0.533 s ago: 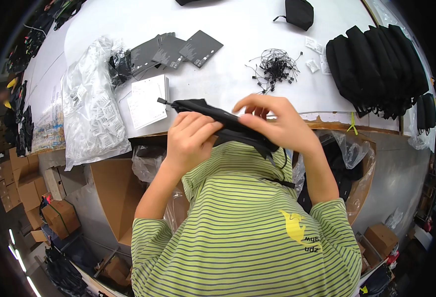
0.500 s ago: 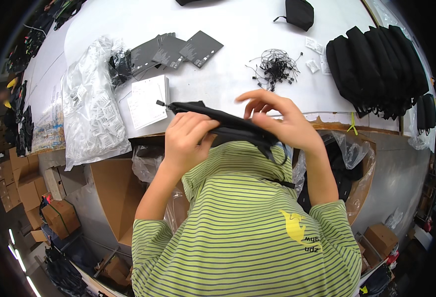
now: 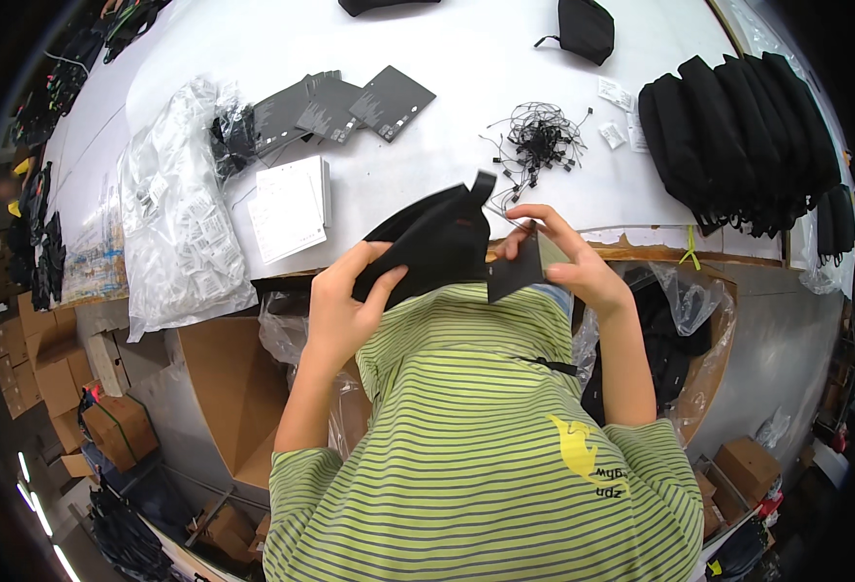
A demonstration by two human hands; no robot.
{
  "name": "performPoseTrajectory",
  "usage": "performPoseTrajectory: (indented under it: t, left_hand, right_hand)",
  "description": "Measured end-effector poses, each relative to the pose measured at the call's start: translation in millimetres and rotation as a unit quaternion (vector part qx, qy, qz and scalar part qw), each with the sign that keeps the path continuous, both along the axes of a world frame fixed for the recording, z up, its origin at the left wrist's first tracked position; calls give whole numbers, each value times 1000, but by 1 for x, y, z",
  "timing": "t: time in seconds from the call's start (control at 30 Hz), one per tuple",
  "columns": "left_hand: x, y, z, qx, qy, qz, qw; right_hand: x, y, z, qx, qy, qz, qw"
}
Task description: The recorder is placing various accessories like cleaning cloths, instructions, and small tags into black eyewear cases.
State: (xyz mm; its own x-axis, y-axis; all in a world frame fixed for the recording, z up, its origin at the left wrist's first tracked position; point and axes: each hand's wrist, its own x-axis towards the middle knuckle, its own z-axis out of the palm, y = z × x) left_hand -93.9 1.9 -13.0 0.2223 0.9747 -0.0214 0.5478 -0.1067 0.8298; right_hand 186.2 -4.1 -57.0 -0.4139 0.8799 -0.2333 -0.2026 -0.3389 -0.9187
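Note:
My left hand (image 3: pixel 342 299) grips a small black zip pouch (image 3: pixel 429 241) by its left end, thumb in front, above the table's near edge. The pouch is tilted, and a short fabric loop (image 3: pixel 483 185) sticks up from its upper right corner. At that end my right hand (image 3: pixel 583 267) pinches a dark square hang tag (image 3: pixel 515 272) between thumb and fingers. A thin string seems to run up from the tag by the loop; where it is fastened I cannot make out. Just beyond lies a tangle of black tag strings (image 3: pixel 539 141).
Dark cards (image 3: pixel 394 102) lie fanned on the white table (image 3: pixel 418 155), near a stack of white cards (image 3: pixel 287 209) and a clear bag of small labels (image 3: pixel 185 213). Black pouches (image 3: pixel 738 136) stand in a row at right; one pouch (image 3: pixel 586 29) lies farther back. Open cartons (image 3: pixel 229 388) stand below.
The pouch has turned from edge-on to showing its broad side, its loop end now up. The dark tag has come into view in my right hand. My left hand has moved slightly nearer me.

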Motion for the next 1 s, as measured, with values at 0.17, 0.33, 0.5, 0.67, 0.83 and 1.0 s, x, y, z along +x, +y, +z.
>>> performPoseTrajectory:
  t: [0.17, 0.33, 0.5, 0.67, 0.83, 1.0]
  left_hand:
    - [-13, -2, -4, 5, 28, -4, 1000]
    - [-17, -2, -4, -31, 48, -23, 998]
    - [-34, -3, -9, -145, 37, -84, 985]
    - [-32, -6, -7, -254, -37, -207, 944]
    - [-27, 5, 4, -231, -28, -211, 949]
    - [-9, 10, 20, -216, -5, -240, 946]
  right_hand:
    - [8, -3, 11, -34, 33, 62, 997]
    - [17, 4, 21, 71, -281, 47, 956]
    - [54, 20, 34, 93, -335, -56, 936]
    - [69, 21, 24, 76, -243, -139, 957]
    - [71, 15, 8, 84, -129, -217, 964]
    - [89, 1, -24, 90, 18, -309, 947]
